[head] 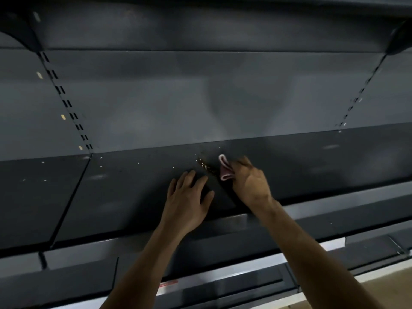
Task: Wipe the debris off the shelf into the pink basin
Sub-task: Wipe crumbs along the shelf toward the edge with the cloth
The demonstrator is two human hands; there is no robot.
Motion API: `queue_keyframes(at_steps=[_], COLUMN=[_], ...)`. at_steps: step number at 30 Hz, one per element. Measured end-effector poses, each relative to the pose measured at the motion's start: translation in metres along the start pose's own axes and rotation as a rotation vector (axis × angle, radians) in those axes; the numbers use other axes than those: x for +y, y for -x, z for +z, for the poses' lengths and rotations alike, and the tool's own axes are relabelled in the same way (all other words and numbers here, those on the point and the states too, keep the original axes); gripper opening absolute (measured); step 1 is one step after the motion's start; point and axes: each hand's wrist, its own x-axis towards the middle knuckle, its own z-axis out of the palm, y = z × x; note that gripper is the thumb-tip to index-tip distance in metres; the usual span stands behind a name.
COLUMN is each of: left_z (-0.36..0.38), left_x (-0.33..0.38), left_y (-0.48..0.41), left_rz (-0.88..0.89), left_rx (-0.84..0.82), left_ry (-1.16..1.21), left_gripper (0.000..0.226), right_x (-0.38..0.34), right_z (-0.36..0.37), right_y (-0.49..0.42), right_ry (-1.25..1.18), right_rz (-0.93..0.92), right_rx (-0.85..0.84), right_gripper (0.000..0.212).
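A long dark shelf fills the view, running left to right under a grey back panel with slotted uprights at either side, and a second shelf overhead in shadow. Below the shelf's front lip sits a pale price rail with a small red-and-white label on it.

Both forearms reach in from the bottom edge, bare, converging near the middle of the shelf. The left hand lies flat, palm down, fingers spread and pressing on the shelf surface, gripping nothing. Just beside it, the right hand is clenched around a folded pink cloth, the cloth poking out from the thumb side and touching the shelf.

Right in front of the cloth, and just beyond the left fingertips, there's the debris: a loose streak of pale crumbs and brownish specks, gathered toward the back of the shelf. A few stray flecks sit farther left, well apart from the main patch, near the seam between shelf sections.

The pink basin is nowhere in this view.
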Motion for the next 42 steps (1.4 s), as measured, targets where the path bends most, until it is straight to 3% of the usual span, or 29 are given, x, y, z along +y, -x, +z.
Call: queue_keyframes(at_steps=[4, 7, 14, 19, 24, 28, 32, 35, 38, 42], left_z=[0.000, -0.002, 0.005, 0.008, 0.005, -0.008, -0.021, -0.023, -0.021, -0.018], left_x=[-0.001, -0.002, -0.002, -0.001, -0.002, -0.013, -0.039, -0.051, -0.050, -0.052], left_y=[0.001, 0.000, -0.002, -0.002, -0.002, 0.004, 0.016, 0.020, 0.018, 0.021], left_rz=[0.000, 0.003, 0.010, 0.020, 0.015, 0.037, -0.038, -0.091, -0.091, -0.076], left_rx=[0.025, 0.031, 0.058, 0.077, 0.083, 0.133, 0.144, 0.121, 0.098, 0.119], left_ry=[0.006, 0.029, 0.014, 0.005, 0.044, 0.076, 0.018, 0.039, 0.031, 0.050], left_gripper=[0.052, 0.053, 0.052, 0.052, 0.048, 0.046, 0.046, 0.046, 0.048, 0.048], right_x=[-0.021, -0.007, 0.078, 0.050, -0.013, -0.036, 0.000, 0.039, 0.071, 0.072], right_z=[0.000, -0.020, -0.045, -0.023, 0.007, 0.007, -0.031, -0.061, -0.070, -0.070], right_y=[-0.005, -0.004, 0.023, 0.050, 0.049, 0.034, 0.023, 0.022, 0.017, 0.022], right_ry=[-0.126, -0.219, 0.032, 0.113, 0.059, -0.176, -0.310, -0.261, -0.204, -0.322], right_rz=[-0.040, 0.049, 0.226, 0.120, 0.000, -0.016, -0.027, -0.083, -0.162, -0.161], right_rx=[-0.049, -0.035, 0.041, 0.173, 0.209, 0.055, 0.072, -0.150, -0.322, -0.575], right_gripper=[0.016, 0.032, 0.021, 0.036, 0.023, 0.018, 0.026, 0.024, 0.007, 0.016])
